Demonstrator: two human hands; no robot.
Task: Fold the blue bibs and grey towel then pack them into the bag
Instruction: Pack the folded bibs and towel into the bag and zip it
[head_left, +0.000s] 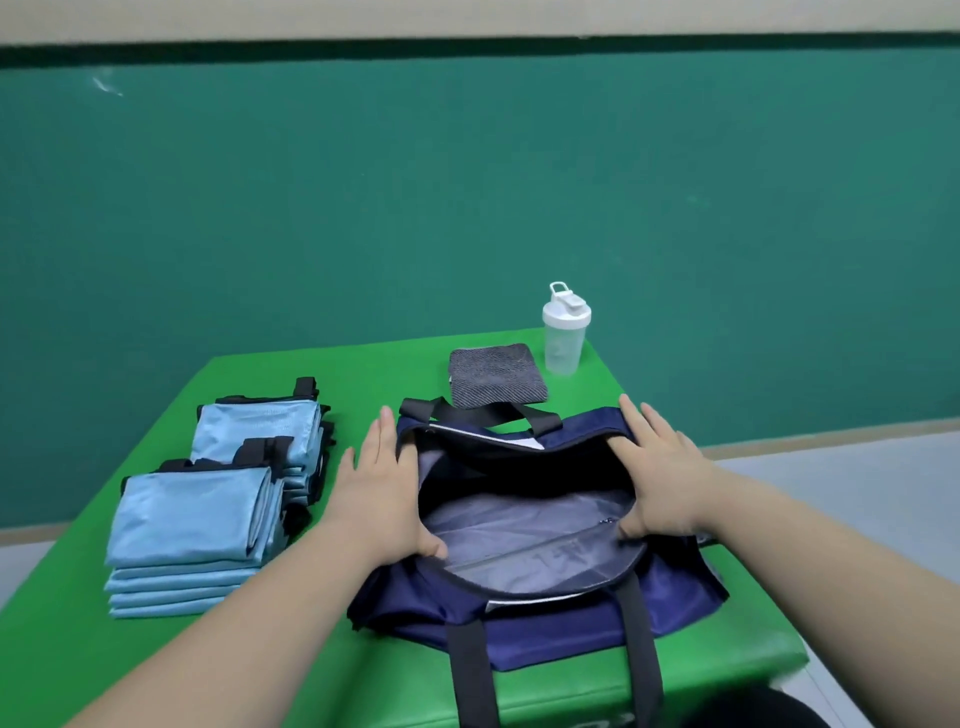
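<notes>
A navy bag (571, 623) with black straps lies on the green table, its mouth spread wide and its grey lining showing with nothing inside. My left hand (382, 488) presses flat against the bag's left rim, fingers straight. At the right rim my right hand (662, 470) rests with straight fingers, thumb at the opening's edge. Two stacks of folded blue bibs stand left of the bag: a near stack (192, 530) and a far stack (260, 434). A folded grey towel (496, 376) lies behind the bag.
A white shaker bottle (565, 330) stands upright at the table's far right corner, next to the towel. The green table (322, 374) ends close behind it and drops off at the right of the bag. A green wall runs behind.
</notes>
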